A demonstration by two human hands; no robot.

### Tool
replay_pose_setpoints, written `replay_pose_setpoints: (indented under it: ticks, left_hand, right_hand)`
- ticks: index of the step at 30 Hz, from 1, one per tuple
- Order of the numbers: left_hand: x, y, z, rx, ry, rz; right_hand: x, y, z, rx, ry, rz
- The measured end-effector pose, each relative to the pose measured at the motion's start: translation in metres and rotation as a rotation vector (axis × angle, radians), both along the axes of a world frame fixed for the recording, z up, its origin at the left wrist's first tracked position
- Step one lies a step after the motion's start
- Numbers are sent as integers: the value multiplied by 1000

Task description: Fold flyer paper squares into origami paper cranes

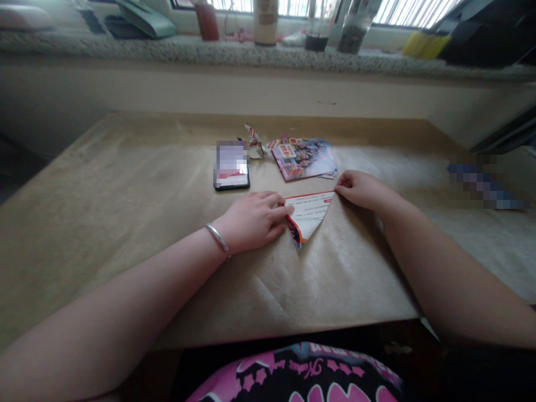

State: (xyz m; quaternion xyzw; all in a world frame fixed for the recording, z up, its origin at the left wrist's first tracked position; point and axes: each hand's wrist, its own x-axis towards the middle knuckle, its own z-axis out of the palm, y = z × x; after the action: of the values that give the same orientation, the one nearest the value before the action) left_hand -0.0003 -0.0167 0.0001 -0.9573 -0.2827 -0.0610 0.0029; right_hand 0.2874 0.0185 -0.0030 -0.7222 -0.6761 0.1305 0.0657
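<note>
A sheet of printed paper [312,209] lies folded into a triangle on the table, with its white, red-edged side up. At its lower point a dark, colourful side shows where the layers part. My left hand [257,220], with a silver bangle at the wrist, rests on the table, fingers stretched out and their tips on the paper's left corner. The thumb and fingertips of my right hand [354,188] pinch the right corner. Just beyond the paper is a small stack of colourful leaflets [305,157]. A phone [231,167] lies beyond my left hand.
Crumpled paper [257,146] sits between phone and leaflets. The table [146,184] has a brown covering, its near edge by my lap. A blue packet [486,184] lies far right. Several jars and bottles, one of them a beige bottle [266,22], line the stone windowsill [188,50].
</note>
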Motion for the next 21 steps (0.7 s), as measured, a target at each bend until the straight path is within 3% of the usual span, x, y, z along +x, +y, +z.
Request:
replay_pose_setpoints:
  ticks: [7, 10, 13, 17, 21]
  left_hand:
    - [0, 1, -1, -6, 1, 6]
    - [-1, 2, -2, -6, -8, -1]
    - [-1, 2, -4, -3, -17, -6]
    - [-3, 5, -7, -2, -54, -25]
    - [-6, 8, -9, -32, -77, -42]
  right_hand:
    - [4, -1, -5, 73, 26, -6]
    - [8, -3, -7, 123, 133, 33]
    - [8, -6, -6, 140, 275, 239]
    - [3, -11, 0, 29, 356, 587]
    - [-1, -13, 2, -7, 365, 687]
